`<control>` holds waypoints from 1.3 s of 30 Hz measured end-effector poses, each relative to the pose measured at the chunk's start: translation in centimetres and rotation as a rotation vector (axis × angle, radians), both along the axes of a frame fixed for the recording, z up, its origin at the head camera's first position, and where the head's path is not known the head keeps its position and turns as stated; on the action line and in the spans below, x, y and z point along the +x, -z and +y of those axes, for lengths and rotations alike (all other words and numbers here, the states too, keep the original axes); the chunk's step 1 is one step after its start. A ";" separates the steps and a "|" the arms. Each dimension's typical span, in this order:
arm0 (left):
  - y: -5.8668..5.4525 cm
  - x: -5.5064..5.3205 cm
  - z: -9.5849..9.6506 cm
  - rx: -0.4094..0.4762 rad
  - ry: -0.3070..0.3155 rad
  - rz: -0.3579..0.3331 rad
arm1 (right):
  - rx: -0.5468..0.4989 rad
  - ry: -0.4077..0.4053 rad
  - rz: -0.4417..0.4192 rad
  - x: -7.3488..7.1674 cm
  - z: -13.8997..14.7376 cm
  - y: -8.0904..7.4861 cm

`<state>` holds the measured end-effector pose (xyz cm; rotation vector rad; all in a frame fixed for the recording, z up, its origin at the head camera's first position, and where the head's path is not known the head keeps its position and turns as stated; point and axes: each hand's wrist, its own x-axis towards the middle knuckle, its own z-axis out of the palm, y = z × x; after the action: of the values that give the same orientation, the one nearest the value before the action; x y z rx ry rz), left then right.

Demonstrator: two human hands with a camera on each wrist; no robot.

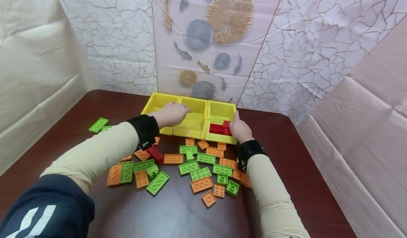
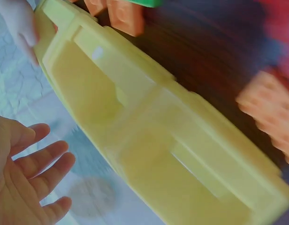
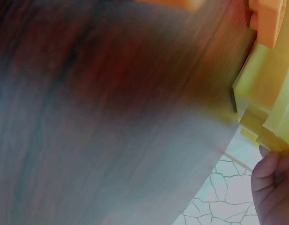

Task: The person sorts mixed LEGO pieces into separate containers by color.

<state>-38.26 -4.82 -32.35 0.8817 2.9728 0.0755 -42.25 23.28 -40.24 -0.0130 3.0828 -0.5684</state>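
Observation:
A yellow three-part bin (image 1: 206, 121) stands at the back of the table. Over its left and middle compartments hovers my left hand (image 1: 173, 114), fingers spread and holding nothing in the left wrist view. At the bin's right end, my right hand (image 1: 240, 128) grips the side wall; the right wrist view shows curled fingers (image 3: 266, 171) against the yellow edge. Red bricks (image 1: 217, 129) lie in the right compartment, partly hidden by that hand. One more red brick (image 1: 155, 154) rests on the table, below the left wrist.
Orange and green bricks (image 1: 200, 174) are scattered on the dark brown table (image 1: 133, 213) in front of the bin. Two green bricks (image 1: 99, 125) lie apart at the far left. A patterned sheet (image 1: 203, 54) hangs behind the table.

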 end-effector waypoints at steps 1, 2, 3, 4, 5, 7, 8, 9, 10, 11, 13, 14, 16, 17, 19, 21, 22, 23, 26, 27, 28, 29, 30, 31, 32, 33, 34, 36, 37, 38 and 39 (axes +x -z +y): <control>0.0 0.2 -0.6 0.010 0.000 -0.001 | 0.005 0.005 0.003 0.0 0.4 0.0; -0.1 0.4 -1.2 0.031 -0.001 -0.003 | 0.014 0.009 0.005 0.0 0.8 0.0; -0.1 0.7 -1.7 0.050 0.008 0.004 | 0.019 0.012 0.005 0.0 1.1 -0.1; -0.1 0.9 -2.2 0.064 0.028 0.021 | 0.019 0.014 0.004 0.0 1.5 -0.1; 0.0 1.2 -2.7 0.075 0.048 0.039 | 0.020 0.015 0.002 0.1 1.8 -0.2; 0.2 2.0 -3.7 0.093 0.104 0.070 | 0.019 0.013 0.000 0.1 2.3 -0.3; 0.5 2.5 -4.2 0.097 0.133 0.079 | 0.020 0.011 -0.003 0.0 2.5 -0.4; 0.8 3.0 -4.6 0.095 0.161 0.084 | 0.017 0.011 -0.007 0.0 2.7 -0.4; 1.1 3.5 -5.1 0.087 0.187 0.084 | 0.014 0.012 -0.012 0.0 2.9 -0.5; 1.6 4.1 -5.5 0.071 0.210 0.077 | 0.018 0.015 -0.014 0.0 3.0 -0.5; 2.5 5.1 -6.1 0.033 0.249 0.053 | 0.022 0.015 -0.020 0.0 3.3 -0.5; 2.9 5.6 -6.4 0.012 0.262 0.040 | 0.023 0.015 -0.024 0.0 3.4 -0.5; 3.7 6.2 -6.9 -0.018 0.279 0.021 | 0.021 0.013 -0.026 -0.1 3.5 -0.5; 4.1 6.4 -7.0 -0.024 0.284 0.012 | 0.021 0.015 -0.021 -0.1 3.6 -0.5; 4.6 6.6 -7.2 -0.029 0.277 0.004 | 0.018 0.017 -0.012 -0.2 3.7 -0.4; 5.1 6.7 -7.3 -0.039 0.286 0.025 | 0.017 0.019 -0.002 -0.3 3.7 -0.4; 5.3 6.7 -7.2 -0.045 0.293 0.039 | 0.015 0.020 0.001 -0.4 3.6 -0.3; 5.5 6.8 -7.2 -0.053 0.300 0.052 | 0.012 0.020 0.001 -0.4 3.5 -0.3; 6.2 6.9 -7.3 -0.077 0.318 0.087 | 0.004 0.012 -0.011 -0.5 3.0 -0.1; 6.4 7.0 -7.3 -0.078 0.320 0.091 | 0.004 0.009 -0.017 -0.5 2.8 0.0; 6.6 7.0 -7.4 -0.082 0.314 0.093 | 0.003 0.009 -0.022 -0.5 2.6 0.1; 6.8 7.1 -7.4 -0.084 0.311 0.091 | 0.004 0.008 -0.026 -0.5 2.3 0.2; 6.9 7.2 -7.5 -0.085 0.308 0.091 | 0.005 0.008 -0.030 -0.5 2.1 0.2; 7.0 7.3 -7.6 -0.084 0.305 0.087 | 0.008 0.006 -0.029 -0.5 1.9 0.3; 7.0 7.4 -7.7 -0.084 0.301 0.083 | 0.010 0.004 -0.028 -0.5 1.6 0.4; 7.0 7.5 -7.8 -0.082 0.295 0.077 | 0.010 0.004 -0.026 -0.5 1.4 0.4; 6.9 7.5 -7.9 -0.080 0.285 0.067 | 0.010 0.002 -0.022 -0.5 1.1 0.4; 6.6 7.6 -8.2 -0.072 0.276 0.060 | 0.009 -0.002 -0.012 -0.4 0.7 0.4; 6.3 7.6 -8.3 -0.059 0.273 0.058 | 0.008 -0.003 -0.008 -0.4 0.4 0.3; 6.0 7.6 -8.5 -0.045 0.273 0.062 | 0.003 -0.004 -0.007 -0.3 0.2 0.3; 5.6 7.5 -8.5 -0.030 0.272 0.069 | 0.002 -0.005 -0.006 -0.3 0.0 0.2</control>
<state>-30.76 -13.32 -37.98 1.2985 2.8725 -0.0085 -42.52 23.28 -40.41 -0.0188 3.0761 -0.5644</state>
